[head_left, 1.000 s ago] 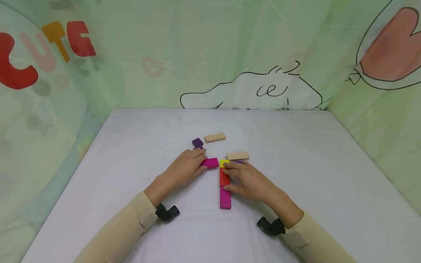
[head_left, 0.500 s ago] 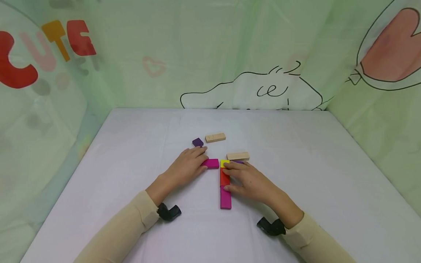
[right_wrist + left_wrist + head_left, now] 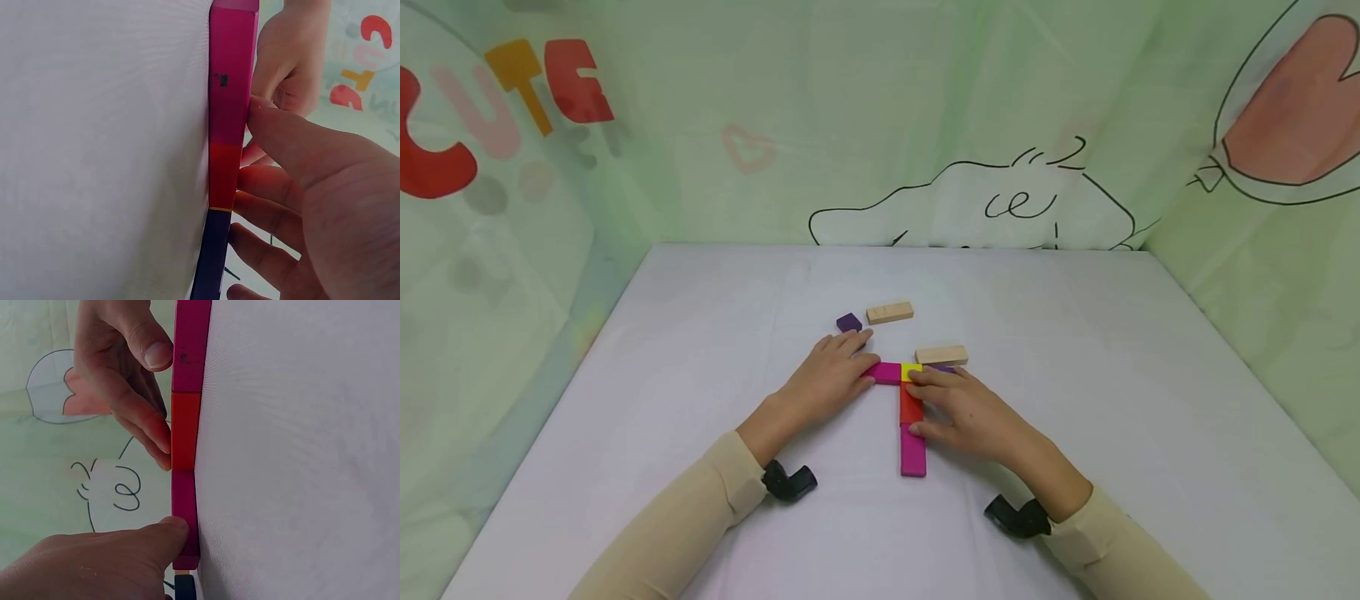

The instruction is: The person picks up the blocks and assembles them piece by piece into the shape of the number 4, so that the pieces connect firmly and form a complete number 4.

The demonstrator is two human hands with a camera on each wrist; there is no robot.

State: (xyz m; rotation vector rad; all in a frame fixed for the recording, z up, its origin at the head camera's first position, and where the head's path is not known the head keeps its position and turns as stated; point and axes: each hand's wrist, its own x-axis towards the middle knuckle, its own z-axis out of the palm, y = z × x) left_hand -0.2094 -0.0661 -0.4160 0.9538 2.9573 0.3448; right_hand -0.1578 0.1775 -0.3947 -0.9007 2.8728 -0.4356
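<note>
My left hand (image 3: 826,372) pinches a magenta block (image 3: 887,373) between thumb and fingers. That block's right end meets a small yellow block (image 3: 910,372). Below the yellow one, a red block (image 3: 912,403) and a second magenta block (image 3: 913,454) form a line toward me. My right hand (image 3: 973,412) rests its fingertips on the yellow and red blocks, with the thumb at the lower magenta block. A purple block (image 3: 942,368) lies right of the yellow one, partly hidden by that hand. The right wrist view shows fingers touching a dark purple block (image 3: 212,253).
One plain wooden block (image 3: 942,355) lies just behind the purple one. Farther back lie another wooden block (image 3: 890,312) and a dark purple block (image 3: 849,322), close to my left fingers. A white cloth covers the table (image 3: 1060,333), with printed green curtains (image 3: 700,83) around it.
My left hand has slid the magenta block slightly right, closing the gap to the yellow block. The right hand has stayed in place.
</note>
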